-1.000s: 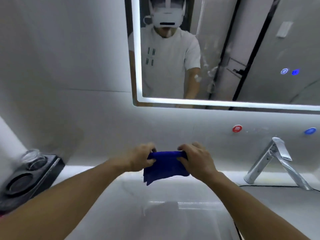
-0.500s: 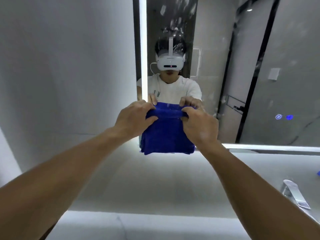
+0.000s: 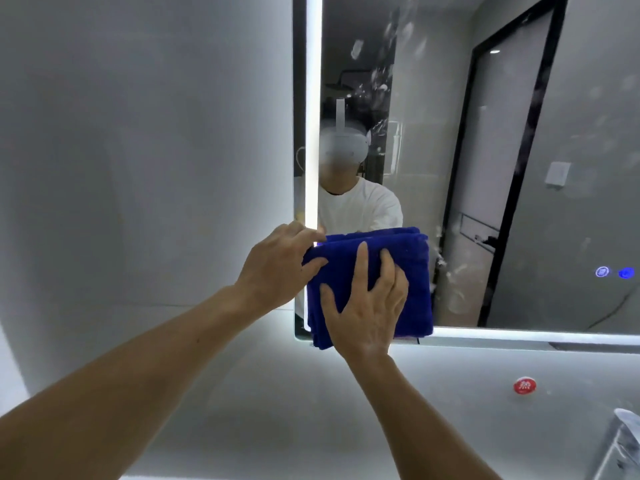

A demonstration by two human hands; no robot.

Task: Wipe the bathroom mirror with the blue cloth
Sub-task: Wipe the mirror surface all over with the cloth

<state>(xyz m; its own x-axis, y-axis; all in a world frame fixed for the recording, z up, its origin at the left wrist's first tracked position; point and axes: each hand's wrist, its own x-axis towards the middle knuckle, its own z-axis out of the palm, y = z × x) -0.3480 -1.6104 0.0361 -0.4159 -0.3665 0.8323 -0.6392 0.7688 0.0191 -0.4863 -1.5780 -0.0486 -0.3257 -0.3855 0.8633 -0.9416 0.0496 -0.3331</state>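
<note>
The folded blue cloth lies flat against the lower left corner of the bathroom mirror. My right hand presses on it with straight, spread fingers. At the cloth's upper left corner my left hand pinches the edge, right by the mirror's lit left strip. White smears and spots mark the glass above and to the right of the cloth.
A white wall runs left of the mirror and below it. A round red sticker sits on the wall at the lower right, with the chrome tap under it. Two blue touch icons glow on the mirror's right side.
Both hands lifted the cloth from over the sink up to the mirror. My right hand went from gripping the cloth's top edge to pressing flat on it against the glass.
</note>
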